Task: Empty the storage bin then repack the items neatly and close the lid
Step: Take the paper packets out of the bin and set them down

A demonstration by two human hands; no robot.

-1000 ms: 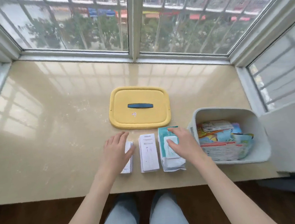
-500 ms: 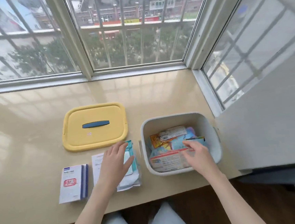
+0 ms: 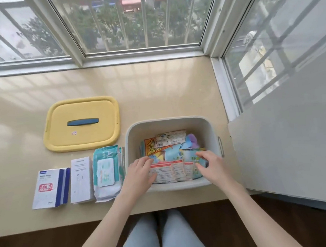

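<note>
A white storage bin [image 3: 170, 122] stands open on the beige sill, with several colourful packets [image 3: 167, 142] inside. Both of my hands reach into its near side. My left hand [image 3: 140, 174] rests with spread fingers on the red-and-white packets [image 3: 167, 171]. My right hand [image 3: 211, 163] touches a green-and-blue packet [image 3: 193, 160]; whether it grips the packet I cannot tell. The yellow lid [image 3: 81, 123] with a blue handle lies flat to the bin's left. In a row near the front edge lie a white-and-blue box [image 3: 49, 187], a white box [image 3: 81, 179] and a wet-wipes pack [image 3: 106, 171].
Windows with bars run along the back and right of the sill [image 3: 154, 84]. A grey panel [image 3: 290, 141] stands close to the bin's right side. The sill's front edge is just below the boxes, with my knees [image 3: 162, 237] beneath it.
My left hand left the wipes pack and moved right into the bin. My right hand stays in the bin, shifted onto the green-and-blue packet. The view turned toward the bin.
</note>
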